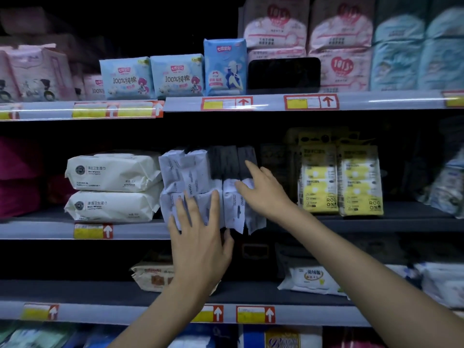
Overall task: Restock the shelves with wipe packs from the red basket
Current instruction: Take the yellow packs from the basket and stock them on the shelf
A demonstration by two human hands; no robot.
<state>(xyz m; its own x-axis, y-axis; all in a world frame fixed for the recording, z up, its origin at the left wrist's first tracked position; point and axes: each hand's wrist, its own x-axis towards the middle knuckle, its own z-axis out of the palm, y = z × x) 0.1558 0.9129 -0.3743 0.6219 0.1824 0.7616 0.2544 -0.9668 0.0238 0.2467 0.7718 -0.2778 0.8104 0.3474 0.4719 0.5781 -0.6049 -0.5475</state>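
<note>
Several small white-and-grey wipe packs (pixel 193 177) stand upright in a tight row on the middle shelf (pixel 50 229). My left hand (pixel 198 237) lies flat against the lower front of the left packs, fingers spread. Farther right, my right hand (pixel 263 189) presses with spread fingers on the rightmost packs (pixel 233 204) of the row. Neither hand wraps around a pack. The red basket is out of view.
Two large white wipe packs (pixel 113 187) are stacked left of the row; yellow-and-white packs (pixel 339 179) stand to its right. The upper shelf holds blue packs (pixel 175 76), pink packs and a black phone (pixel 283 74). The lower shelf carries an orange wipe pack (pixel 153 275) and a white pack (pixel 311 277).
</note>
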